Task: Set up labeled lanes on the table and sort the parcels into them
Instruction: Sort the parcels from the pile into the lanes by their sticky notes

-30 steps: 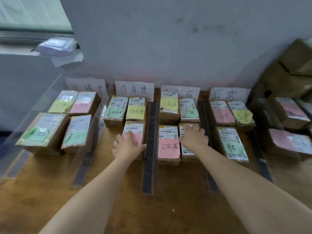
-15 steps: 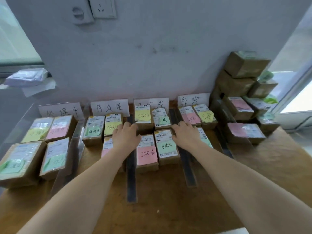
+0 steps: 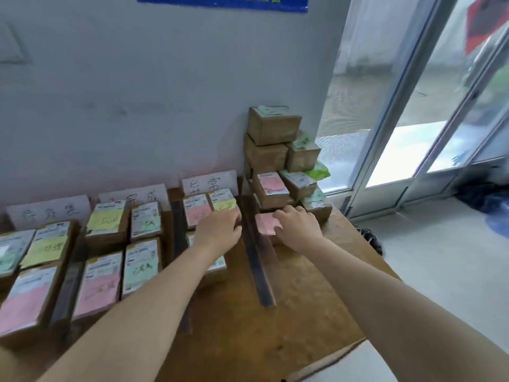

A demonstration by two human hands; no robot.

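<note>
Under the fingers of the right hand [image 3: 298, 228] lies a parcel with pink note [image 3: 265, 223], at the foot of the pile [image 3: 272, 128] of parcels not yet sorted. These fingers are curled over its top & right part and hold it; the thumb is hidden. The left hand [image 3: 220, 232] is just left of them, across the dark divider [image 3: 260, 271]. Its fingers are loosely bent above the last lane, w/ nothing in them.

Progress, as I judge it: the lanes are set up. Paper signs [image 3: 209, 183] stand at the wall beyond the fingertips, and dividers lie on the table [image 3: 275, 340]. Many sorted parcels [image 3: 141, 267] already fill the lanes left of both hands. Left to do: the pile, several boxes, incl. the one in hand. So more than half is done, I think.

Vs. half a sec ago: both hands were over the middle lanes. Now they have moved to the right, & the right one has reached the pile. The view turned right too, so the first lane is out of sight.
</note>
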